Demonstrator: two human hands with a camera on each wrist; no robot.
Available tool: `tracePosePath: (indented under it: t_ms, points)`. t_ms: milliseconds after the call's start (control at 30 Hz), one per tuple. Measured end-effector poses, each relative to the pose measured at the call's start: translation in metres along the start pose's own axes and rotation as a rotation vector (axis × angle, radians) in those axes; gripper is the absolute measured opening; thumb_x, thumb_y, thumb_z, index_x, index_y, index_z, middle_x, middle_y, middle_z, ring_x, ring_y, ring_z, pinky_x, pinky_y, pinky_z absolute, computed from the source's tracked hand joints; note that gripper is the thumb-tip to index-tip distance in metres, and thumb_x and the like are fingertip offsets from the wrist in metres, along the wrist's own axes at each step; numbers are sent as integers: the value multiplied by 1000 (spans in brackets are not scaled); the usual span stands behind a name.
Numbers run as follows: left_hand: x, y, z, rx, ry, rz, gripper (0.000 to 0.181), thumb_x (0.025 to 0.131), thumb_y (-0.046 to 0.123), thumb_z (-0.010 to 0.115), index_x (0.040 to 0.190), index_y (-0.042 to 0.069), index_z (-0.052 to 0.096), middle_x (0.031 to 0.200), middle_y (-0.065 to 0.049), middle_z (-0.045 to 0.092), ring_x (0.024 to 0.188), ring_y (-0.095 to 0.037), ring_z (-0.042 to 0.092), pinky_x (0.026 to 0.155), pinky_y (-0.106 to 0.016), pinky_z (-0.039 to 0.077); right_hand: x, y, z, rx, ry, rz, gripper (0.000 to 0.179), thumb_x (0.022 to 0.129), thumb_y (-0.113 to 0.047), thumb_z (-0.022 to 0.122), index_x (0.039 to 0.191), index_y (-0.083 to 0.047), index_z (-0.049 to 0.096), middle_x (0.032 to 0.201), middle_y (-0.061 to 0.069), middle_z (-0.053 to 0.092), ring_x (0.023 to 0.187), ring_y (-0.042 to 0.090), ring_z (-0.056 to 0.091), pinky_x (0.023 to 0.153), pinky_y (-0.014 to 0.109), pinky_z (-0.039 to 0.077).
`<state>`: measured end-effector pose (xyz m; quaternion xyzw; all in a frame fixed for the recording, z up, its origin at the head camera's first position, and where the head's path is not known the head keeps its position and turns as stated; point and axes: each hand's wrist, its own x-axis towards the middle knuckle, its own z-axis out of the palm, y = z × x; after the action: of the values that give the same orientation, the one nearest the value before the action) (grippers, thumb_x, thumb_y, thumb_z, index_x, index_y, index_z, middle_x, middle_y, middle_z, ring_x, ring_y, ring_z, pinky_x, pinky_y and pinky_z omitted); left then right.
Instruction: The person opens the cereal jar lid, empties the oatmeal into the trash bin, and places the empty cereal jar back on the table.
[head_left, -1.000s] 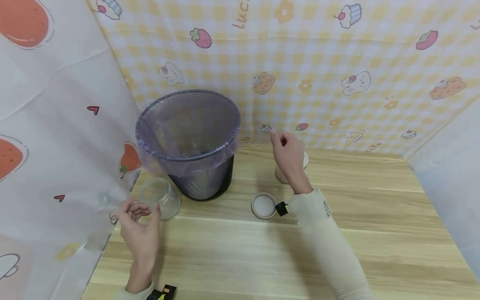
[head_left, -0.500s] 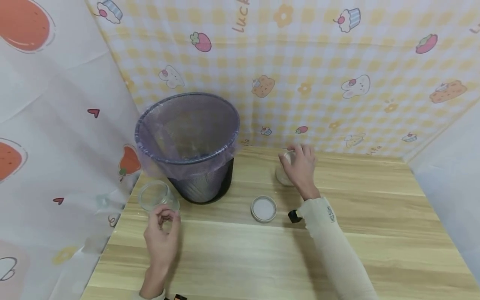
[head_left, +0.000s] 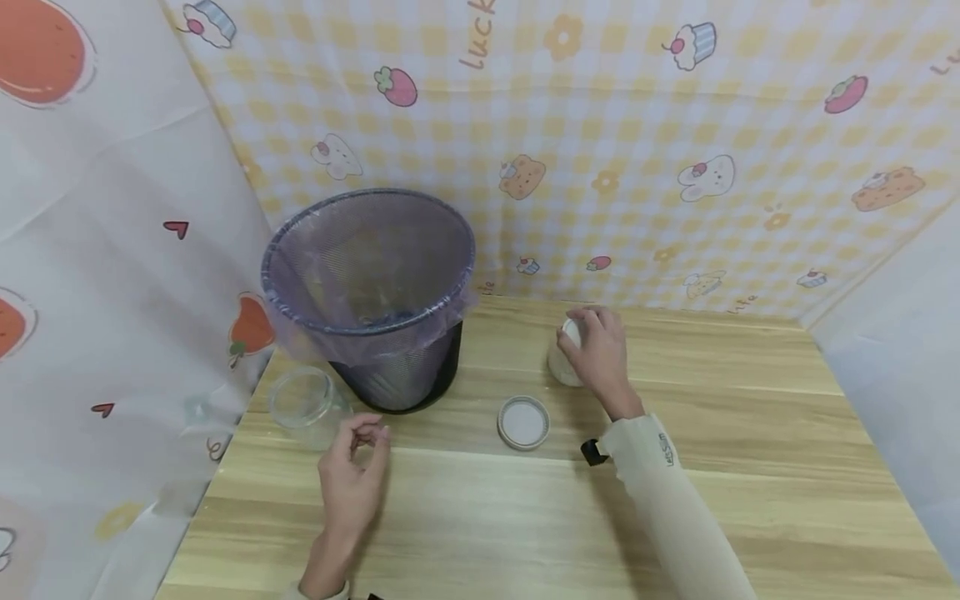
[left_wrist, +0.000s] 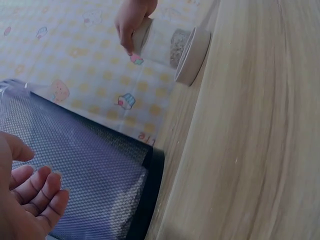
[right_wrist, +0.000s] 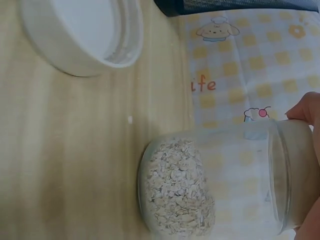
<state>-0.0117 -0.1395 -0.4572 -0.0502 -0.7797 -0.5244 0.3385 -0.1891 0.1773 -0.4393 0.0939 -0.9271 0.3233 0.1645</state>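
My right hand (head_left: 602,358) grips the lid of a glass jar (head_left: 562,367) from above, at the back right of the table. Rolled oats (right_wrist: 177,192) fill the jar's lower part in the right wrist view, and a pale lid (right_wrist: 302,170) sits on its mouth. A second lid (head_left: 523,422) lies loose on the table, hollow side up. My left hand (head_left: 351,483) hovers at the left with loosely bent fingers and nothing between them. Just beyond it stands a lidless clear glass jar (head_left: 300,404), partly hidden by my fingers.
A black mesh waste bin (head_left: 442,367) lined with a purple bag stands at the back left, close beside the lidless jar. Patterned cloth (head_left: 645,125) hangs behind and along the left of the wooden table (head_left: 480,533). A tiny pale crumb (right_wrist: 130,120) lies near the oat jar.
My right hand has come down from above the oat jar onto its lid and now grips it. My left hand has moved right, away from the lidless jar.
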Motion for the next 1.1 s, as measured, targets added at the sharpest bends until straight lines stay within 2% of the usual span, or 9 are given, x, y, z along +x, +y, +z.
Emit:
tracePosePath:
  t_ms: [167,367,500,700,967,1100]
  points:
    - [-4,2,9,-29,-20,6,23,77,-19,65,96,-6,62,76,-11,62,72,-13,57,74,-17,46,-13,-2,-3,35,5,-24,34,84,-22,69,110,-2,65,120,18,53,116,36,42,95,53,31]
    - [-14,9,21,-41,-107,-80,23,82,-12,65,102,-3,59,80,-6,64,73,-14,59,71,-18,47,-34,-5,-6,41,25,-47,33,82,-19,72,108,-2,65,117,18,53,109,36,43,86,52,35]
    - [-19,11,28,-74,-129,-115,27,84,-10,65,108,0,57,85,-8,65,76,-16,61,72,-17,47,-48,-11,-6,39,48,-69,32,80,-18,74,106,-2,66,114,18,53,105,36,44,81,50,37]
    - [-23,12,36,-102,-189,-117,22,85,-7,65,105,2,60,86,-12,65,78,-16,62,75,-20,49,-69,-21,-10,38,100,-90,31,77,-15,75,103,-2,66,110,17,54,101,35,46,79,47,37]
    - [-29,14,45,-118,-278,-138,20,82,-10,67,97,2,63,85,-2,64,77,-14,60,70,-26,50,-99,-30,-13,25,93,-91,32,75,-16,78,103,-6,67,113,14,55,105,33,46,83,47,35]
    - [-33,20,54,-109,-343,-115,21,80,-9,69,97,1,63,85,-2,64,75,-13,61,69,-31,52,-109,-37,-12,28,92,-96,32,74,-17,78,103,-8,67,113,13,55,106,31,46,82,45,37]
